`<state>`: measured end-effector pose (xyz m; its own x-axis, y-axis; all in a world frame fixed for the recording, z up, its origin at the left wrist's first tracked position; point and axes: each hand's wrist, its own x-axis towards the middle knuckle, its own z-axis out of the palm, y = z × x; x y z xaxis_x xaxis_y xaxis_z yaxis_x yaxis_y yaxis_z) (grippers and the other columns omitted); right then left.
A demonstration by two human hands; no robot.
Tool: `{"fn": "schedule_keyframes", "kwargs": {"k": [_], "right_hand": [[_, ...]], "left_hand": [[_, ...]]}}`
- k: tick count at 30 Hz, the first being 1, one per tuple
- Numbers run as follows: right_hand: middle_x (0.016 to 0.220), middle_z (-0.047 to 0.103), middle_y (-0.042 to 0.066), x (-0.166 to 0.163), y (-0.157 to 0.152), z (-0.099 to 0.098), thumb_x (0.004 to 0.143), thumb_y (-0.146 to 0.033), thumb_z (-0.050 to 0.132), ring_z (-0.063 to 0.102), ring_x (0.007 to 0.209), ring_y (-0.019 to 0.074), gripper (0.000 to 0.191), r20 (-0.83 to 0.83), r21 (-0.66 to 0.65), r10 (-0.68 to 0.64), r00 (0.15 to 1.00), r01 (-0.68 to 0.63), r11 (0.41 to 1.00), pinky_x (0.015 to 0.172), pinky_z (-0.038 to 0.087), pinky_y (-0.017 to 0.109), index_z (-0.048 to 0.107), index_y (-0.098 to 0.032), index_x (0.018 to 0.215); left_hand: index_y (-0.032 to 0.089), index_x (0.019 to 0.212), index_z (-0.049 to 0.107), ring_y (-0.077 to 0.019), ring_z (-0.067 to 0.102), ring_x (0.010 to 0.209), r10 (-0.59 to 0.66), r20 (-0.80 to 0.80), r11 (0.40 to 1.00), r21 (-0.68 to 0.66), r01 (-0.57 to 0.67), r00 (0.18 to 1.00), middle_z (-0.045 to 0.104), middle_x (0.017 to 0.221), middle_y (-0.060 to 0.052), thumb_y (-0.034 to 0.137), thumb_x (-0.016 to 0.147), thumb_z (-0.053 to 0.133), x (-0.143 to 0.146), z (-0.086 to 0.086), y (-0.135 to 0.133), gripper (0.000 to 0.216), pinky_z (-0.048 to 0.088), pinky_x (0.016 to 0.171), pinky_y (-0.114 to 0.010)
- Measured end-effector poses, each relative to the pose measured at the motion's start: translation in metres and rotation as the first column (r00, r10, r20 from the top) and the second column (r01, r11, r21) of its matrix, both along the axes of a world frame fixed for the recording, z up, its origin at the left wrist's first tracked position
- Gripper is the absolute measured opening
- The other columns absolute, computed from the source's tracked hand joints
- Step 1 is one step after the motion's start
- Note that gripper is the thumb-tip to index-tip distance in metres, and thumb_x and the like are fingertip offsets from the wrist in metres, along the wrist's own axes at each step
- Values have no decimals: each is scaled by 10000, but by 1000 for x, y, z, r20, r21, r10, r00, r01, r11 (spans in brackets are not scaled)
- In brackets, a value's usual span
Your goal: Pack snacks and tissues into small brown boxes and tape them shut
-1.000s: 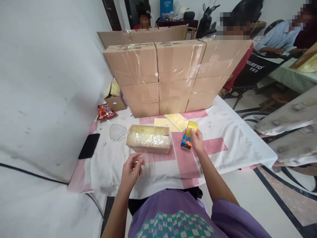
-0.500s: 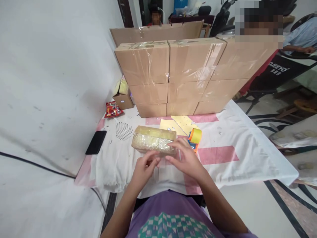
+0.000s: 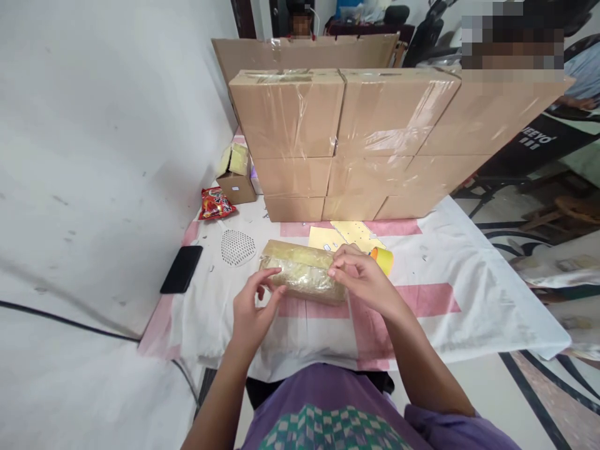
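Note:
A small cardboard box (image 3: 304, 275) wrapped in shiny tape lies on the cloth-covered table in front of me. My left hand (image 3: 257, 305) is at its left end, thumb and fingers apart, fingertips at or just over the taped surface. At the right end is my right hand (image 3: 363, 278), its thumb and fingertips pinched together at the box's corner. Whether a tape edge sits in that pinch is too small to tell. Behind the right hand stands a tape dispenser with a yellow tape roll (image 3: 383, 260), partly hidden by the hand.
A wall of taped cartons (image 3: 360, 144) stands across the back. To the left are a black phone (image 3: 182, 269), a white perforated paddle (image 3: 238, 247), a red packet (image 3: 216, 203) and an open box (image 3: 237, 178). Yellow sheets (image 3: 349, 234) lie behind the taped box. People are beyond the cartons.
My left hand has moved left to the box's left end and spread. My right hand has shifted right and closed into a pinch. The box now lies slightly turned.

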<state>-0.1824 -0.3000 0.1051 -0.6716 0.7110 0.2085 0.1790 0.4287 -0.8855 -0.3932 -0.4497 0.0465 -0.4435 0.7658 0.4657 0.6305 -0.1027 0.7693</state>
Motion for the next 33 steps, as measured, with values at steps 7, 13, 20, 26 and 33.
{"fn": "schedule_keyframes", "kwargs": {"k": [7, 13, 20, 26, 33], "right_hand": [[818, 641, 28, -29, 29, -39, 863, -285, 757, 543, 969, 255, 199, 385, 147, -123, 915, 71, 987, 936, 332, 447, 686, -217, 691], [898, 621, 106, -23, 68, -56, 742, -505, 863, 539, 975, 322, 379, 446, 433, -399, 801, 197, 879, 901, 384, 473, 627, -210, 716], [838, 681, 97, 73, 198, -76, 781, -151, 718, 598, 848, 268, 52, 461, 283, -477, 748, 386, 878, 818, 438, 389, 681, -186, 793], [736, 668, 33, 92, 221, -122, 639, -84, 670, 553, 731, 194, 118, 485, 151, -318, 814, 281, 948, 699, 417, 307, 661, -195, 677], [638, 567, -6, 87, 219, -148, 646, -145, 576, 459, 656, 163, 135, 398, 105, -283, 872, 263, 959, 634, 346, 312, 492, -235, 589]], "left_hand": [[224, 1184, 734, -198, 635, 836, -280, -494, 955, -57, 291, 823, 767, 1236, -72, 274, 990, 650, 23, -23, 30, 217, 530, 792, -364], [218, 1086, 772, -191, 636, 769, -326, -454, 943, -91, 321, 829, 799, 1140, -45, 310, 993, 654, 19, -26, 33, 176, 528, 745, -354], [220, 1095, 759, -170, 651, 746, -333, -428, 940, -79, 333, 840, 792, 1167, -46, 286, 980, 674, 20, -25, 25, 157, 532, 741, -339], [229, 1122, 743, -174, 682, 777, -331, -430, 941, -83, 328, 840, 791, 1175, -41, 255, 952, 709, 20, -30, 30, 175, 510, 748, -334], [239, 1131, 750, -171, 705, 764, -311, -433, 949, -100, 298, 846, 792, 1169, -54, 243, 939, 718, 21, -32, 27, 194, 508, 753, -333]]}}
